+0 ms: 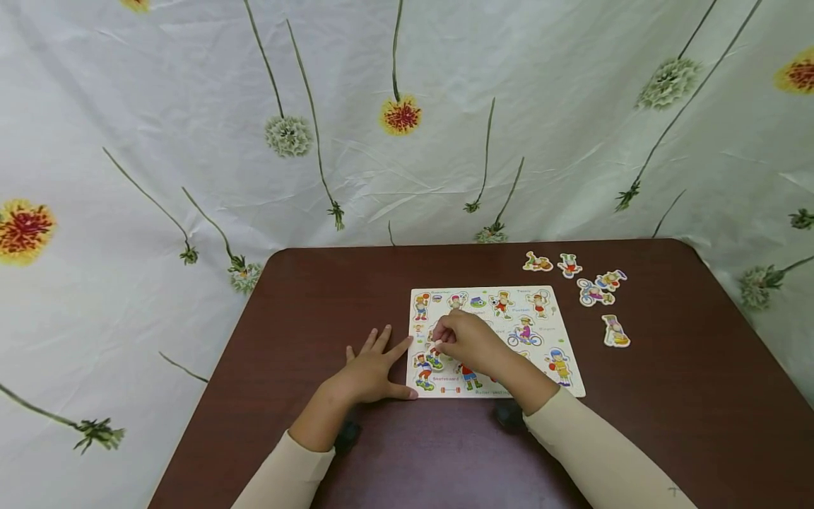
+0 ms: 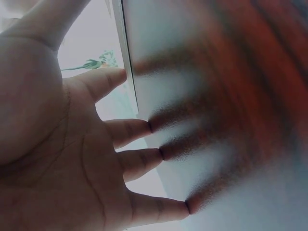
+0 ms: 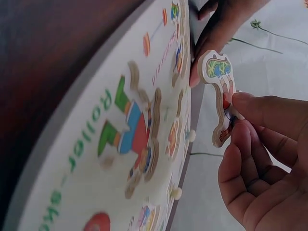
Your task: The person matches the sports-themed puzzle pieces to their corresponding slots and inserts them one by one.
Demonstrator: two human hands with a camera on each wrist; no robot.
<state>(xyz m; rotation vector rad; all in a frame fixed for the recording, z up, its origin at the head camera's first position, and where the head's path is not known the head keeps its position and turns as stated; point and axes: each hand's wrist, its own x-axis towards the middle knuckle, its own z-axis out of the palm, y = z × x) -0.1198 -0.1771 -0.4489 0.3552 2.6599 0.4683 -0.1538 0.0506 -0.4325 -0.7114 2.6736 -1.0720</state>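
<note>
A flat puzzle board (image 1: 575,385) printed with sports figures lies on the dark table. My left hand (image 1: 369,375) rests on the tabletop at the board's left side, fingers spread and straight, with thumb and index at its edge. In the left wrist view the fingertips (image 2: 155,156) press on the shiny surface. Over the left part of the board, my right hand (image 1: 473,343) pinches a puzzle piece (image 3: 225,91) between thumb and fingers. That piece is a figure with green footwear, tilted and held off the board in the right wrist view.
Several loose puzzle pieces (image 1: 615,331) lie right of and behind the board, two of them (image 1: 596,293) touching or overlapping. White knobs (image 3: 176,193) stick up from pieces on the board. A flowered cloth (image 1: 356,162) hangs behind the table (image 1: 305,304).
</note>
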